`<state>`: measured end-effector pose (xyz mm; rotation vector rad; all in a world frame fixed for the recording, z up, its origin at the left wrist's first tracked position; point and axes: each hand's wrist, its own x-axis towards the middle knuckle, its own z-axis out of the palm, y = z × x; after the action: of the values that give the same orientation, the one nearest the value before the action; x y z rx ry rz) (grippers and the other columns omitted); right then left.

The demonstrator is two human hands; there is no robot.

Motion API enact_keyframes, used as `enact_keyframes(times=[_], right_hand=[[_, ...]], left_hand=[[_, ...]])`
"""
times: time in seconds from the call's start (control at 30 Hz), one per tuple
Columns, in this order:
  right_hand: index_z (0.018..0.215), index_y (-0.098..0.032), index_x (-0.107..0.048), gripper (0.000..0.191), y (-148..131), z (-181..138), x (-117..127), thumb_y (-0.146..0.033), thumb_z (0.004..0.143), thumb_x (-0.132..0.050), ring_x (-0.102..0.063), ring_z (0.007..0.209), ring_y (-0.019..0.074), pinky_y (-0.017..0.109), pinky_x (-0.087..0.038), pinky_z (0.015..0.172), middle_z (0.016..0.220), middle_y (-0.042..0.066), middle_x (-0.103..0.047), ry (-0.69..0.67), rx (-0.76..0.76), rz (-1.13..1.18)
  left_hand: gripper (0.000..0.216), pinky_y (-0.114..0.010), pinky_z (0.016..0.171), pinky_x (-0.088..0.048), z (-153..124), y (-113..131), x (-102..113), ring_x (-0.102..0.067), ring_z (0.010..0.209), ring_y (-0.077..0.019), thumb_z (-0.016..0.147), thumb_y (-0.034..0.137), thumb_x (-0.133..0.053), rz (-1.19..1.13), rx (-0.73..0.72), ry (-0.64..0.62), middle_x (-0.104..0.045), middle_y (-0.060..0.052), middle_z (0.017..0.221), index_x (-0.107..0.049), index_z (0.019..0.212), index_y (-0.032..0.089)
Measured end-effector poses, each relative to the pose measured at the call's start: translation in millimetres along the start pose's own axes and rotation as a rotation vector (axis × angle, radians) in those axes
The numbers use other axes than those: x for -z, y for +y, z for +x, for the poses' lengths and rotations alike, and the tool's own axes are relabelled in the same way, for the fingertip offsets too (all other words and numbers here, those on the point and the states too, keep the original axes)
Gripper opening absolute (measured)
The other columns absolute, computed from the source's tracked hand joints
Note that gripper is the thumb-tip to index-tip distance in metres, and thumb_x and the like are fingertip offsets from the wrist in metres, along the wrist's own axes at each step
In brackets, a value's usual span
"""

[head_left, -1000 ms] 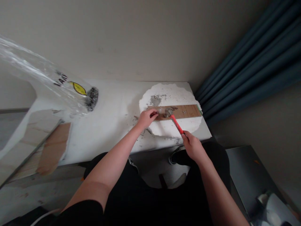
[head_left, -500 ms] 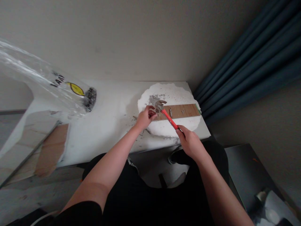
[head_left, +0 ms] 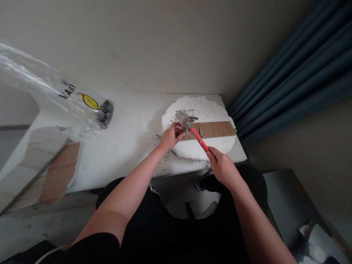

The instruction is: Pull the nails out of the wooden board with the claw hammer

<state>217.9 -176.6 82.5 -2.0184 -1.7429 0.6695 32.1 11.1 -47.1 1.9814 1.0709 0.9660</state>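
My right hand (head_left: 221,165) is wrapped round the red handle of a claw hammer (head_left: 202,141). The hammer's grey head lies over the left end of a brown strip of board (head_left: 220,130), close to my left fingertips. My left hand (head_left: 172,136) is closed in a pinch at that end of the strip; what it holds, if anything, is too small to make out. Beneath the strip lies a rough-edged white slab (head_left: 189,150). Grey crumbs (head_left: 180,115) are heaped on the slab behind the hammer head, and a small grey fragment (head_left: 200,131) rests on the strip.
The white table (head_left: 123,139) carries the slab and scattered debris. Clear plastic wrap with a yellow print (head_left: 89,101) stands at the left, behind brown and pale board pieces (head_left: 59,176). A wall rises behind, and a dark blue curtain (head_left: 288,77) hangs right.
The hammer head has shifted very slightly in place, close to my left fingers. Both hands keep nearly the same positions and grips.
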Motion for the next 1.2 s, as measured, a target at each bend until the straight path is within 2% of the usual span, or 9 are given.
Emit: enact_keyframes(times=[0.4,0.57,0.87,1.03,1.2], right_hand=[[0.124,-0.020,-0.062,0.041,-7.9,-0.6,-3.8,-0.040,0.104,-0.032,-0.064,0.076,0.0238,0.029,-0.038,0.068,0.082,0.008,-0.070,0.023,-0.020,-0.004],[0.121,-0.019,-0.064,0.039,-3.7,-0.5,-8.2,-0.039,0.104,-0.034,-0.065,0.080,0.0253,0.030,-0.038,0.068,0.085,0.010,-0.071,-0.013,-0.011,-0.022],[0.124,-0.019,-0.062,0.041,-1.3,-3.7,-9.2,-0.040,0.104,-0.034,-0.065,0.081,0.0259,0.030,-0.038,0.068,0.086,0.010,-0.071,0.000,-0.027,-0.018],[0.127,-0.020,-0.061,0.042,-2.9,-3.1,-6.9,-0.041,0.105,-0.033,-0.065,0.078,0.0248,0.030,-0.037,0.067,0.086,0.009,-0.071,0.026,-0.018,-0.018],[0.124,-0.019,-0.062,0.041,-2.2,0.2,-9.3,-0.040,0.105,-0.033,-0.066,0.081,0.0259,0.030,-0.037,0.067,0.085,0.010,-0.072,0.004,-0.028,-0.061]], left_hand=[[0.046,-0.025,0.065,-0.048,-0.8,-5.0,-1.8,-0.066,0.067,-0.0135,0.083,0.023,-0.075,0.038,0.009,0.007,-0.074,-0.001,0.084,-0.046,0.119,0.021],[0.044,-0.026,0.065,-0.048,-1.3,-4.3,-2.0,-0.068,0.072,-0.0157,0.083,0.022,-0.074,0.077,0.019,0.001,-0.073,-0.001,0.083,-0.047,0.118,0.021],[0.046,-0.025,0.067,-0.049,-0.4,-2.8,-2.3,-0.068,0.072,-0.0139,0.082,0.019,-0.074,0.009,0.025,-0.001,-0.072,0.001,0.081,-0.048,0.120,0.023],[0.051,-0.021,0.064,-0.048,1.3,-3.7,0.4,-0.066,0.076,-0.0112,0.077,0.013,-0.072,-0.113,0.012,0.003,-0.071,-0.001,0.093,-0.048,0.121,0.022],[0.044,-0.022,0.067,-0.049,4.5,-4.7,10.1,-0.065,0.082,-0.0110,0.078,0.006,-0.057,-0.152,0.008,0.117,-0.070,-0.005,0.102,-0.049,0.119,0.021]])
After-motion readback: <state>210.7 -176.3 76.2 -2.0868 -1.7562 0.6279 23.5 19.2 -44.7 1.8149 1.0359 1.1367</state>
